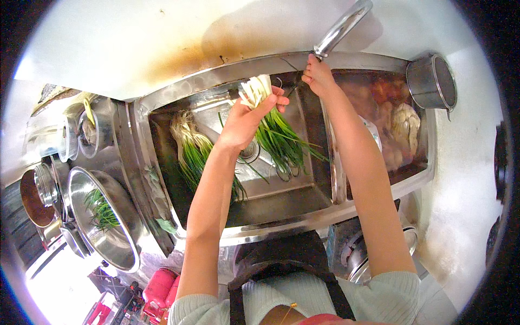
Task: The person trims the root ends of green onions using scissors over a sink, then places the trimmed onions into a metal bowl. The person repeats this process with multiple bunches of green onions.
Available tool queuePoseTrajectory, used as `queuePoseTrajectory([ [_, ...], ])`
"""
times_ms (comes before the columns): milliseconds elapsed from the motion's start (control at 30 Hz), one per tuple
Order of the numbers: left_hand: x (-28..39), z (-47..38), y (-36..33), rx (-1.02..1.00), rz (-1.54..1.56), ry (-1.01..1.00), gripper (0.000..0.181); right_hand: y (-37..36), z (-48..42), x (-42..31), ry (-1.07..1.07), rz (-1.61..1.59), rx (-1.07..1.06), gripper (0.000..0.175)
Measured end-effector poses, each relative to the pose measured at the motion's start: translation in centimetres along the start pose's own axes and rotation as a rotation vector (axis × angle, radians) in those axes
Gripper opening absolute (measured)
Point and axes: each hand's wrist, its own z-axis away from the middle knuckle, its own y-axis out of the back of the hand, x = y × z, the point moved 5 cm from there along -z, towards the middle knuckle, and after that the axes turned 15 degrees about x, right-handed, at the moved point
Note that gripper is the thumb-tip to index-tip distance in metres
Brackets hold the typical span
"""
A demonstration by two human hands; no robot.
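My left hand (252, 115) grips a bunch of scallions (284, 140) near its trimmed white ends, above the left basin (280, 203) of a stainless steel sink. The green leaves hang down to the right, with a few curled tips. My right hand (319, 79) is closed around the base of the chrome faucet (343, 28) at the sink's back edge; the exact part gripped is hidden. A second bunch of scallions (193, 150), roots still on, lies along the basin's left side, partly behind my left forearm. Between the bunches the round drain (250, 151) shows.
The right basin holds pale and reddish food (390, 122), hard to identify. A metal pot (426, 83) sits at its far corner. Left of the sink are a steel bowl (128, 254) with cut greens (101, 211) and clear plastic containers (67, 136). Red gas cylinders (160, 286) stand lower left.
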Motion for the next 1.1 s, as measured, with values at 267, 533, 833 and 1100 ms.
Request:
queuePoseTrajectory([
  [267,-0.9,-1.2,-2.4,0.09,-0.015,-0.087,0.02,-0.1,0.2,-0.5,0.176,0.379,0.277,0.028],
  [533,-4.8,-3.5,-2.7,0.328,-0.081,0.046,0.032,-2.4,6.5,1.3,-0.04,0.158,-0.186,0.04],
  [833,-9.3,-3.3,-3.1,0.368,0.141,0.332,0.088,-2.2,13.5,5.9,0.011,0.227,0.144,0.056],
  [1100,-10.0,-2.7,-2.7,0.367,0.061,0.371,0.092,-2.4,13.1,5.2,-0.131,0.185,0.175,0.047],
])
